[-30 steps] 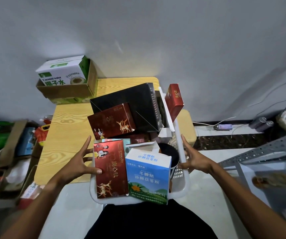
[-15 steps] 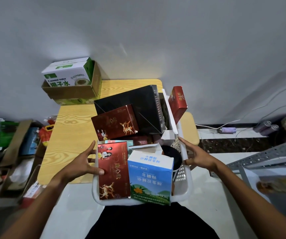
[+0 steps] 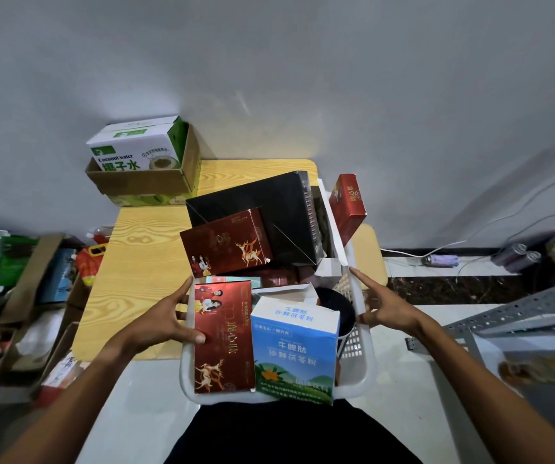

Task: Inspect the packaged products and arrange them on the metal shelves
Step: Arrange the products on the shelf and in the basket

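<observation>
Both hands at a white basket of boxed products

The left hand (image 3: pixel 162 324) spreads, thumb on the upright red deer box (image 3: pixel 224 336); the right hand (image 3: pixel 384 308) lies open on the white basket (image 3: pixel 363 370) rim. A blue-white carton (image 3: pixel 296 349) stands alongside; farther back a black box (image 3: pixel 262 222) leans over the counter (image 3: pixel 142 262).

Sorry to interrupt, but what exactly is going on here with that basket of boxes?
A person is standing over a white plastic basket crammed with packaged products. Their left hand rests on its left rim, the thumb touching a tall red deer-print box; the right hand, fingers spread, is at the right rim. A blue-and-white box stands beside the red one. The grey metal shelf sits to the right; none of the basket's boxes has been lifted out yet.
</observation>
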